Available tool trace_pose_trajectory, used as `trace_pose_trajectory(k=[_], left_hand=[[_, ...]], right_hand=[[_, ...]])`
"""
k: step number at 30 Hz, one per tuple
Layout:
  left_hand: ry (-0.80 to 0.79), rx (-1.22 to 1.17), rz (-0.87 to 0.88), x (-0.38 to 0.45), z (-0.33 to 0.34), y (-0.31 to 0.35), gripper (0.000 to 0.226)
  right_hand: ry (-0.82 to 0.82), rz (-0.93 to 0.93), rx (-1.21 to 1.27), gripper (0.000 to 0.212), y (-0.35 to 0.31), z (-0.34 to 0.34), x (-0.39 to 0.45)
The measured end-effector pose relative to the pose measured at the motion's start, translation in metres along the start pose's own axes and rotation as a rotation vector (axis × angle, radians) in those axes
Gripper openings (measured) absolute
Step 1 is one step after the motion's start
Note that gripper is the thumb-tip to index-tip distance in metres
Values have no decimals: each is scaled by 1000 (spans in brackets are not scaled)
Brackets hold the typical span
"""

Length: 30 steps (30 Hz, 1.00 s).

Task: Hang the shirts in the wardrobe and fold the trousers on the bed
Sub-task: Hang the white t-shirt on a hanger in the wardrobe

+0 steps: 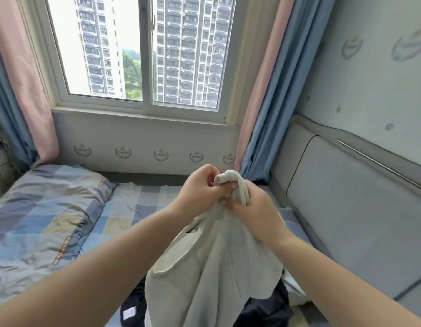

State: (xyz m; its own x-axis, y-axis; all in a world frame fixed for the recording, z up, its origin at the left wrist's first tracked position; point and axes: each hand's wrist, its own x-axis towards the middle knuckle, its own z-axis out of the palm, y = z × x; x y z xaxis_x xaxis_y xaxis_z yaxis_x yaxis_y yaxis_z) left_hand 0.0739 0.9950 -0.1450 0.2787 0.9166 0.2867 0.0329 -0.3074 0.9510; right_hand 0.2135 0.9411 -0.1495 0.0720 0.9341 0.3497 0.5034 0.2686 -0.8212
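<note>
Garment: pale shirt point(212, 267) held up over bed point(124, 208) | Left hand point(200, 190), right hand point(254, 208): fingers of both clenched on its ribbed top edge | Dark clothing point(263, 308) unsorted beneath | Wardrobe not visible | Judged: early, nothing hung or folded.

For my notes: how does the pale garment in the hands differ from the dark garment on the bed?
The pale garment is cream and held up, hanging from the left hand and right hand. The dark garment is black, lies crumpled on the bed, untouched and partly hidden. Both are cloth.
</note>
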Motion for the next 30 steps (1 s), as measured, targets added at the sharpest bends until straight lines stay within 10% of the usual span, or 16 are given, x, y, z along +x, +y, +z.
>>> trace_pose_trajectory(k=[10,19,25,30], left_hand=[[-110,438,-31,-89,-10,-34,21],[-8,295,-155,-97,-28,-47,11],[-236,575,-86,-66,-51,-46,19],[-603,-1,-451,-57,-62,-33,20]], right_hand=[[274,-102,142,27,-44,-37,-26],[507,54,90,22,-44,-90,-82],[652,177,120,21,-58,-92,-132],[924,367,315,15,-81,-66,-177]])
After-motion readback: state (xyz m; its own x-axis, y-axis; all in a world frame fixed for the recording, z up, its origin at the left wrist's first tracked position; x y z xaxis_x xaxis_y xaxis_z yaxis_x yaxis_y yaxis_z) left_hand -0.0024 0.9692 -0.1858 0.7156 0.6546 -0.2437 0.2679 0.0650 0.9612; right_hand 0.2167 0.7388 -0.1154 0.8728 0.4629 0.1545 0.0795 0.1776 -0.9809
